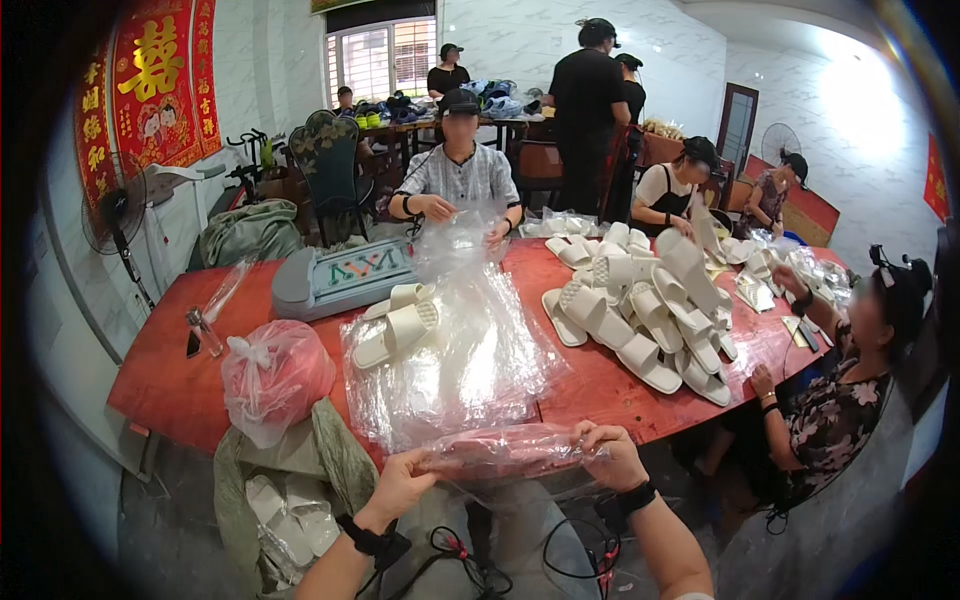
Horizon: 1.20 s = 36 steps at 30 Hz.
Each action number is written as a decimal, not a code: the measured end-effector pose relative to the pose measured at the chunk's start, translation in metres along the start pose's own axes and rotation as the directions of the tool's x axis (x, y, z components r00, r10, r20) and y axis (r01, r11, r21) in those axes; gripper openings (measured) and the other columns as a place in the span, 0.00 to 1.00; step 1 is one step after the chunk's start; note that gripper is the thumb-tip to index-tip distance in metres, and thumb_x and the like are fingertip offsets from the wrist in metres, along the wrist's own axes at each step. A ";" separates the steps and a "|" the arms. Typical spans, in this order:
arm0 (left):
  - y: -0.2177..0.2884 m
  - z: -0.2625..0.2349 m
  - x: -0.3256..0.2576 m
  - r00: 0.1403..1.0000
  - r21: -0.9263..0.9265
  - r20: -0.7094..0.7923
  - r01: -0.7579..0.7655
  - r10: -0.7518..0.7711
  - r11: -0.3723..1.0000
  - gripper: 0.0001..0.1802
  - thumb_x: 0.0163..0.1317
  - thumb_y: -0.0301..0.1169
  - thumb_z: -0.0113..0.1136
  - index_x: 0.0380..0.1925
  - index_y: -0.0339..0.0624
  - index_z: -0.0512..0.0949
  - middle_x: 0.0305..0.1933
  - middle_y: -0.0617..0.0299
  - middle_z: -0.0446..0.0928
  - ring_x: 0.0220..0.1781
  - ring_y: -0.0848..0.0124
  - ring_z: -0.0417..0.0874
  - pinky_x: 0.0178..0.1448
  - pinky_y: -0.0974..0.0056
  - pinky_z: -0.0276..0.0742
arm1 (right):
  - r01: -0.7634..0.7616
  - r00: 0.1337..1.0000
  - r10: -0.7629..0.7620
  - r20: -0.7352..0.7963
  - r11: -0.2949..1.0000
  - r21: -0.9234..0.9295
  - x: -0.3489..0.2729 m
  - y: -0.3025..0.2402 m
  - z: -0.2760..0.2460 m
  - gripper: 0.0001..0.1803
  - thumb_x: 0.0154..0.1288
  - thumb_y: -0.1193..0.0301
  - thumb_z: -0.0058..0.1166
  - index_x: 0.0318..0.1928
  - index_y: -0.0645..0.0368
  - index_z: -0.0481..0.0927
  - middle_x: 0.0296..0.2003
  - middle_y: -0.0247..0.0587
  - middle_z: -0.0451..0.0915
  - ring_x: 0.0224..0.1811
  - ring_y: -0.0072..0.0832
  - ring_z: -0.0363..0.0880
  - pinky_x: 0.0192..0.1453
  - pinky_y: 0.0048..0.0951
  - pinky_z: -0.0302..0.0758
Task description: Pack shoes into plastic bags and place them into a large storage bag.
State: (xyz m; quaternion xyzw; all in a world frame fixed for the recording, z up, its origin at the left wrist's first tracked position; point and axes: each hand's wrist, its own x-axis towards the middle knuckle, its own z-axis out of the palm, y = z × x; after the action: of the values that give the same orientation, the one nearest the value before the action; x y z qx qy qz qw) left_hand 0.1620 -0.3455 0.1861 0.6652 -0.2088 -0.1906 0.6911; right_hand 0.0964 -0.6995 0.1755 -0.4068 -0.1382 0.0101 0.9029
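Observation:
A clear plastic bag is stretched sideways in front of me at the table's near edge. My left hand pinches its left end, and my right hand grips the right end. The bag looks pinkish; whether that is the table showing through or something inside, I cannot tell. Just beyond lies a spread stack of clear plastic bags on the table. A pair of cream slippers rests on the stack's far left part. Farther right is a large heap of cream slippers.
On the red table stand a grey plastic case and a tied bag with pink contents. An open sack holding bagged slippers stands at my lower left. A co-worker handles plastic opposite; another person sits at right.

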 end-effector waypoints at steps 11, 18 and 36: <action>-0.017 -0.010 -0.002 1.000 -0.036 -0.029 -0.007 0.006 0.999 0.26 0.62 0.14 0.52 0.61 0.33 0.70 0.51 0.57 0.82 0.52 0.74 0.81 0.56 0.70 0.76 | -0.038 0.993 0.111 0.038 0.607 -0.794 0.008 -0.019 0.035 0.33 0.52 0.84 0.65 0.61 0.55 0.76 0.60 0.38 0.69 0.51 0.29 0.76 0.53 0.29 0.74; -0.013 -0.010 0.001 0.885 0.751 -0.179 -0.159 0.429 0.641 0.09 0.58 0.18 0.61 0.38 0.36 0.83 0.34 0.54 0.81 0.38 0.71 0.83 0.38 0.66 0.75 | 0.272 0.914 -0.233 0.333 -0.259 -0.927 0.001 0.013 0.021 0.20 0.53 0.82 0.58 0.49 0.56 0.78 0.51 0.43 0.75 0.43 0.39 0.81 0.42 0.34 0.80; -0.084 0.025 -0.054 0.733 -0.850 0.096 0.412 -0.674 0.327 0.33 0.69 0.51 0.53 0.57 0.27 0.68 0.56 0.40 0.75 0.59 0.48 0.77 0.62 0.38 0.73 | -0.050 0.960 0.279 0.041 0.311 -0.949 -0.051 0.023 0.037 0.08 0.55 0.81 0.57 0.37 0.65 0.75 0.59 0.47 0.76 0.39 0.39 0.83 0.42 0.33 0.79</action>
State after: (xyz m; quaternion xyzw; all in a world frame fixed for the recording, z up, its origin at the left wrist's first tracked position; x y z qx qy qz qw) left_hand 0.1041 -0.3409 0.1015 0.3053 0.2431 -0.3928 0.8327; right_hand 0.0404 -0.6633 0.1693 -0.8619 -0.1647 0.0607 0.4756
